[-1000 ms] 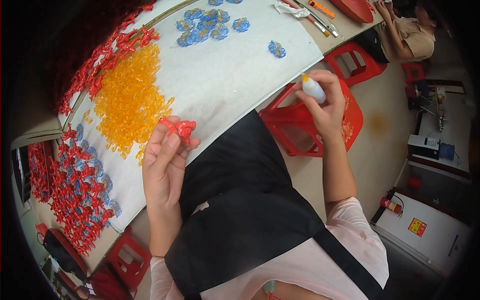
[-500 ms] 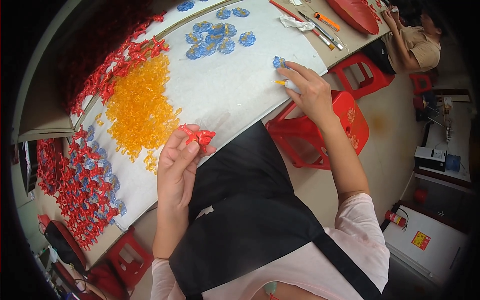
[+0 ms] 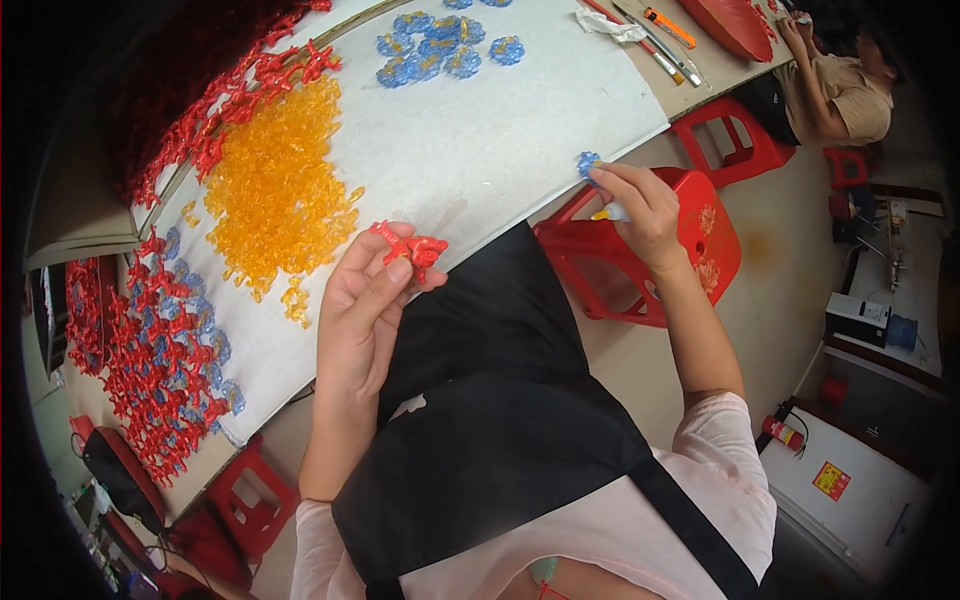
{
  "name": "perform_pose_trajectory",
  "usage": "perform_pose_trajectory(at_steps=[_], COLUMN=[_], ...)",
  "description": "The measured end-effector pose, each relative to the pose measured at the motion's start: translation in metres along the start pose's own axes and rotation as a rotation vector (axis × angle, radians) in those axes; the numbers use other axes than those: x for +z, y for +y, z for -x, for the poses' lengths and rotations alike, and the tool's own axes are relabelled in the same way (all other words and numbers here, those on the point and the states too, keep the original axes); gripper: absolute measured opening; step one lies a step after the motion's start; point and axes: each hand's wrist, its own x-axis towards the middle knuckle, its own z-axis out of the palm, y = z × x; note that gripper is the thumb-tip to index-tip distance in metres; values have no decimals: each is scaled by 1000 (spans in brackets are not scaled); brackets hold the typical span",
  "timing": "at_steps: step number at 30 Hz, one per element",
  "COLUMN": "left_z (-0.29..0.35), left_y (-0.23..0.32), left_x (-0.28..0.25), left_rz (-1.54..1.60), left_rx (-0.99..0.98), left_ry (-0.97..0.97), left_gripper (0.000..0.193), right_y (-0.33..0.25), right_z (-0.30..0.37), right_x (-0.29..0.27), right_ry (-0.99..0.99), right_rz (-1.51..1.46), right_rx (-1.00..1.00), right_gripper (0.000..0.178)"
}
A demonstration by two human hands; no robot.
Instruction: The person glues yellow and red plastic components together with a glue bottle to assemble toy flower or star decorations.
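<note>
My left hand point(image 3: 362, 310) pinches a small red glossy animal-like figure point(image 3: 428, 250) between thumb and fingers, just over the table's near edge. Off to the right, my right hand point(image 3: 645, 212) has a blue translucent flower-shaped piece point(image 3: 588, 164) at its fingertips, tilted on edge. A small white tube with a yellow tip point(image 3: 609, 212) is tucked in the same hand, its body mostly hidden by the fingers. More blue pieces with yellowish centres point(image 3: 440, 45) lie grouped on the white table covering point(image 3: 500, 150).
Left of centre spreads a heap of amber translucent pieces point(image 3: 275, 180). Red figures on blue bases point(image 3: 165, 370) crowd the left end. Pens and an orange tube point(image 3: 670, 28) lie at the back right. A red stool point(image 3: 700, 240) stands beside me; another person point(image 3: 835, 95) sits farther off.
My right hand has drawn back toward the table edge, picking up the blue piece that lay on the covering. My left hand keeps its hold on the red figure. The view has shifted slightly.
</note>
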Motion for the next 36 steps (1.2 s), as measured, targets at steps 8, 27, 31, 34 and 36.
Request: perform_pose_trajectory(at_steps=[8, 27, 31, 34, 36], left_z=[-1, 15, 15, 15, 15], left_y=[-3, -5, -6, -6, -6], left_x=[6, 19, 19, 20, 20], left_rz=[78, 137, 131, 106, 95], left_rx=[-83, -255, -247, -263, -266], left_ry=[-147, -310, -319, -316, -310], left_gripper=[23, 25, 25, 25, 25], right_y=[-62, -102, -100, -96, -93], right_z=[-14, -27, -25, -23, -24], right_x=[-22, 0, 2, -1, -4], right_ry=[221, -107, -106, -103, -117], right_rz=[-866, -1980, -1934, -1863, -1728], right_rx=[631, 668, 626, 585, 516], right_gripper=[19, 17, 17, 17, 17])
